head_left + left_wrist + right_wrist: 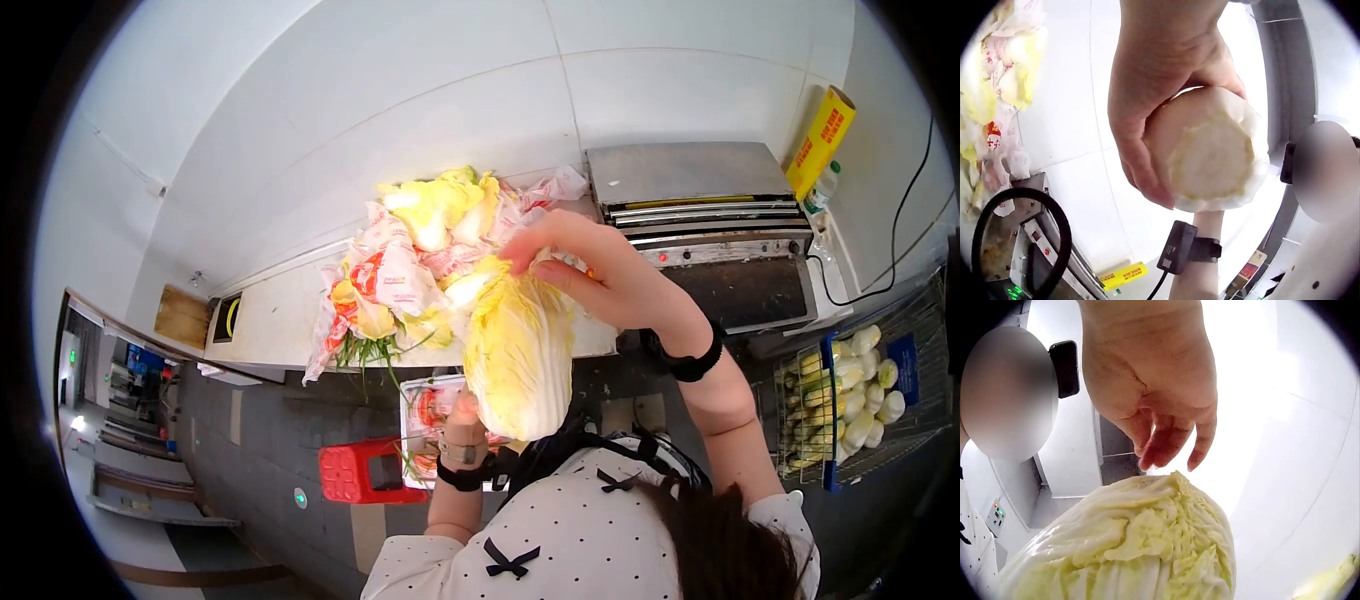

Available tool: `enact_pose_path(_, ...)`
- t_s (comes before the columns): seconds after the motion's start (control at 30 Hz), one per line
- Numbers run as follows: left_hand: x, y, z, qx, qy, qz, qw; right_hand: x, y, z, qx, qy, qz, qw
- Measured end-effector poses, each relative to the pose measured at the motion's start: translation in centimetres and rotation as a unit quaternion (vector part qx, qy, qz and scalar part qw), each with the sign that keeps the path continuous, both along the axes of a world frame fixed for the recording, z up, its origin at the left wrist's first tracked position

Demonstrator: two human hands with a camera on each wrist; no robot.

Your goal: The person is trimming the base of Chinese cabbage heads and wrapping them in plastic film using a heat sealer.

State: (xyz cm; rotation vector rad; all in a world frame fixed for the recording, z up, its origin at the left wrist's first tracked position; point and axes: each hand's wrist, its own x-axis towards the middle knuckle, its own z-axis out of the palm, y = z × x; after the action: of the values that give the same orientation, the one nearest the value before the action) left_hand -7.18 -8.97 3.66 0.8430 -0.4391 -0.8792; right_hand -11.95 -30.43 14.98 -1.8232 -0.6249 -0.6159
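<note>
A napa cabbage (520, 360) is held up in front of the person's body, its pale cut base (1213, 164) facing the left wrist camera. The left hand (463, 430) grips it near the base; in the left wrist view that hand (1166, 94) has fingers and thumb curled round its sides. Over the leafy top (1147, 537), the right hand (1154, 394) hangs with bent, loose fingers, a small gap between fingertips and leaves in the right wrist view. The head view shows the right hand (590, 265) beside the upper leaves.
Loose yellow leaves (430, 210) and printed wrapping (390, 270) lie piled on the counter (270, 325). Right of them stands a metal wrapping machine (690, 170). A wire cart (800, 400) holds several cabbages at right. A red stool (345, 472) and white crate (412, 400) are below.
</note>
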Motion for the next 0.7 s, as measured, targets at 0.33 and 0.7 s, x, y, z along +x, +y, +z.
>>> enact_pose_path(0.33, 0.7, -0.9, 1.9, 0.114, -0.240, 0.175, 0.948, 1.6, 2.6, -13.9, 0.176, 0.157, -0.039, 0.971)
enact_pose_path(0.7, -1.1, -1.8, 5.5, 0.245, -0.314, 0.160, 0.903, -0.2, 2.7, -17.1, 0.570, 0.172, 0.246, 0.765)
